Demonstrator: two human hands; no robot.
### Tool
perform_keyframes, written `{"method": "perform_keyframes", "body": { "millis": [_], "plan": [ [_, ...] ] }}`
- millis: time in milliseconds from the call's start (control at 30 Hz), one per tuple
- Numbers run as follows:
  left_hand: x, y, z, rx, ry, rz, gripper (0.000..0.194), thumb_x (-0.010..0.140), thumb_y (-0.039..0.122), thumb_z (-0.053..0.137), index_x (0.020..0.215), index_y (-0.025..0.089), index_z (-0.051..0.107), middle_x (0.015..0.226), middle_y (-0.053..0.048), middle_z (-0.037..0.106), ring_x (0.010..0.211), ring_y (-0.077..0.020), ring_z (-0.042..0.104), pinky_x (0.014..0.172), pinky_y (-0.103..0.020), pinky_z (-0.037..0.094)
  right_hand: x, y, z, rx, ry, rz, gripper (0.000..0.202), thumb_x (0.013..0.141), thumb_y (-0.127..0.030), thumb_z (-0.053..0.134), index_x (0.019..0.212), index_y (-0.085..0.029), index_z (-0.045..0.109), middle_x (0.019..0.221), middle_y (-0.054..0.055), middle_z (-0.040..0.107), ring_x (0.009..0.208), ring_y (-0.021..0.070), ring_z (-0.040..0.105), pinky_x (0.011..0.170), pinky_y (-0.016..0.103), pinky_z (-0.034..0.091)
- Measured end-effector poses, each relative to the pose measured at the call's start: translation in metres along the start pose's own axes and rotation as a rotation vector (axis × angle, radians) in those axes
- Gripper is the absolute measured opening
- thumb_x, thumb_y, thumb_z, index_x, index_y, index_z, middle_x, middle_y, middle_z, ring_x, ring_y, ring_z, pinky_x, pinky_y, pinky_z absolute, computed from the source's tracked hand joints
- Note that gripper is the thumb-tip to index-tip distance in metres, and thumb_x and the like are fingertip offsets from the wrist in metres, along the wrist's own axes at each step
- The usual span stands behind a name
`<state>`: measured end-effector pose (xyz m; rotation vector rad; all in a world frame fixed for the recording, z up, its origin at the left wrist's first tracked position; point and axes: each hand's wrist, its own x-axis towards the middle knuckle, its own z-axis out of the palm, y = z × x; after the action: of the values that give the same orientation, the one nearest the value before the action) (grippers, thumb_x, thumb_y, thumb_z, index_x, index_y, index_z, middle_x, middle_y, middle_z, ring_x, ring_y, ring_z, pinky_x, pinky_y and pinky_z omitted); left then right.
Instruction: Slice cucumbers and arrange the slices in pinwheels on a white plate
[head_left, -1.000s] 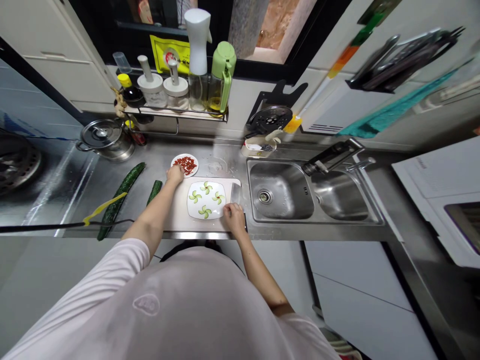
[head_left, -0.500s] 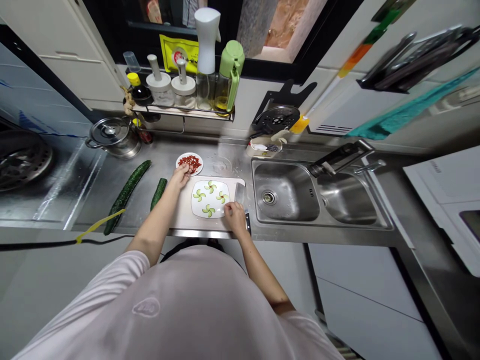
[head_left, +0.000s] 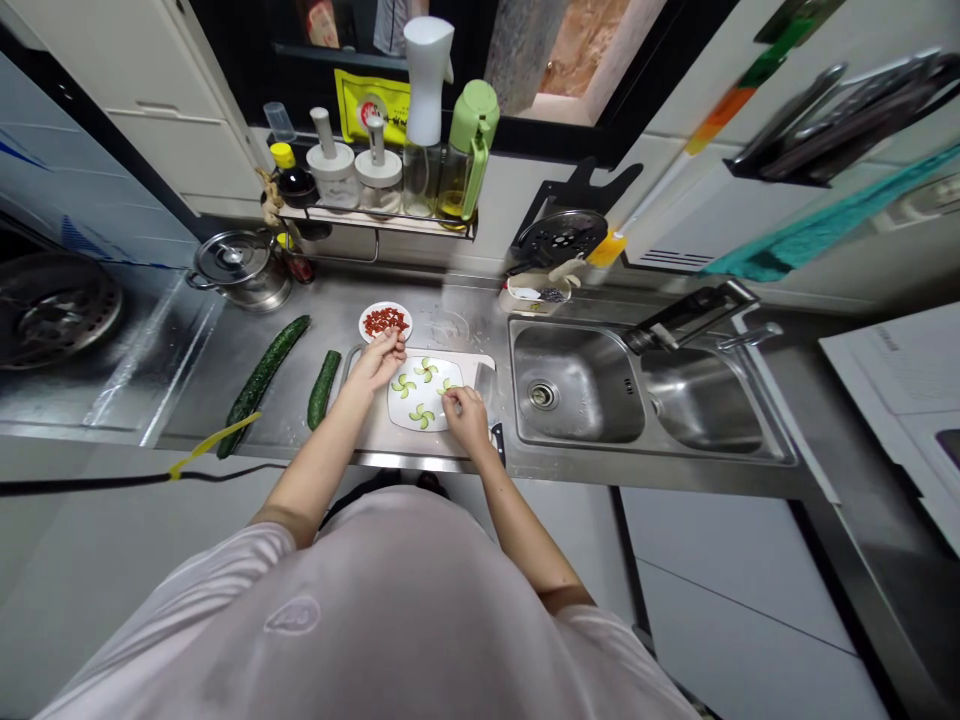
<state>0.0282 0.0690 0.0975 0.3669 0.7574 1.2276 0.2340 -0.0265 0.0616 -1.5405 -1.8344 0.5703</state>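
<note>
My left hand point(head_left: 381, 360), fingers curled and pinched together, hovers over the upper left corner of a white square plate point(head_left: 403, 413); anything between its fingertips is too small to make out. Behind it stands a small round white dish point(head_left: 364, 335) of red berry-like pieces point(head_left: 385, 319). On the square plate lie several pinwheels of green cucumber slices point(head_left: 421, 415). My right hand point(head_left: 468, 420) has its fingertips pinched together at the right-hand pinwheel, partly covering it, and I cannot see what they hold. A pale cutting board point(head_left: 379, 437) lies under the plate.
A knife point(head_left: 497, 445) rests at the board's right edge, partly behind my right wrist. Two cucumbers, a long one point(head_left: 266, 375) and a shorter one point(head_left: 323, 390), lie to the left. A lidded pot point(head_left: 240, 270) stands farther back; the sink point(head_left: 577, 385) is at right.
My left hand has drawn back from the dish of red pieces, moving right towards the square plate. My right hand has shifted slightly inward over the right-hand pinwheel. The view has shifted a little.
</note>
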Motion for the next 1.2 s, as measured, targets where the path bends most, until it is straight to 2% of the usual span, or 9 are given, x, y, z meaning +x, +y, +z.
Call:
{"method": "perform_keyframes", "body": {
  "millis": [200, 267, 433, 700, 900, 1200],
  "plan": [
    [-0.024, -0.011, 0.006, 0.224, -0.043, 0.054, 0.020, 0.073, 0.022, 0.074, 0.089, 0.015, 0.064, 0.076, 0.000, 0.061, 0.062, -0.0044, 0.054, 0.059, -0.016, 0.043, 0.021, -0.025, -0.013, 0.139, 0.070, -0.049, 0.013, 0.087, -0.025, 0.050, 0.079, -0.020, 0.061, 0.080, 0.003, 0.060, 0.080, 0.0186, 0.053, 0.080, 0.032, 0.040],
    [-0.031, -0.015, 0.006, 0.338, -0.050, 0.110, 0.024, 0.071, 0.025, 0.075, 0.090, 0.015, 0.065, 0.075, 0.000, 0.063, 0.063, -0.0050, 0.056, 0.061, -0.017, 0.044, 0.027, -0.033, -0.018, 0.194, 0.092, -0.056, 0.013, 0.086, -0.025, 0.052, 0.079, -0.020, 0.060, 0.080, 0.003, 0.060, 0.079, 0.0179, 0.053, 0.080, 0.031, 0.041],
    [-0.051, -0.017, 0.010, 0.633, -0.066, 0.332, 0.027, 0.075, 0.031, 0.072, 0.097, 0.017, 0.065, 0.075, 0.000, 0.064, 0.073, -0.0095, 0.062, 0.069, -0.021, 0.047, 0.034, -0.050, -0.029, 0.249, 0.084, -0.066, 0.013, 0.088, -0.029, 0.053, 0.083, -0.021, 0.062, 0.081, 0.002, 0.061, 0.079, 0.0174, 0.054, 0.079, 0.032, 0.043],
    [-0.073, -0.009, 0.022, 0.888, -0.115, 0.489, 0.024, 0.081, 0.032, 0.065, 0.101, 0.019, 0.065, 0.080, 0.000, 0.064, 0.073, -0.0101, 0.059, 0.068, -0.022, 0.046, 0.035, -0.070, -0.043, 0.228, 0.042, -0.206, 0.014, 0.091, -0.031, 0.053, 0.094, -0.022, 0.063, 0.091, 0.004, 0.061, 0.089, 0.0195, 0.055, 0.085, 0.035, 0.043],
    [-0.079, -0.007, 0.026, 0.994, -0.115, 0.517, 0.025, 0.083, 0.032, 0.062, 0.103, 0.020, 0.065, 0.082, -0.001, 0.065, 0.072, -0.0102, 0.058, 0.068, -0.022, 0.046, 0.035, -0.075, -0.045, 0.175, 0.023, -0.273, 0.016, 0.093, -0.033, 0.052, 0.097, -0.023, 0.064, 0.097, 0.005, 0.059, 0.097, 0.0210, 0.053, 0.089, 0.036, 0.041],
    [-0.083, -0.004, 0.027, 1.052, -0.142, 0.496, 0.026, 0.083, 0.032, 0.061, 0.106, 0.019, 0.064, 0.083, -0.002, 0.066, 0.074, -0.0122, 0.059, 0.070, -0.024, 0.045, 0.035, -0.071, -0.040, 0.133, -0.042, -0.258, 0.016, 0.094, -0.034, 0.050, 0.092, -0.023, 0.063, 0.098, 0.006, 0.058, 0.099, 0.0217, 0.051, 0.091, 0.037, 0.039]
  ]
}}
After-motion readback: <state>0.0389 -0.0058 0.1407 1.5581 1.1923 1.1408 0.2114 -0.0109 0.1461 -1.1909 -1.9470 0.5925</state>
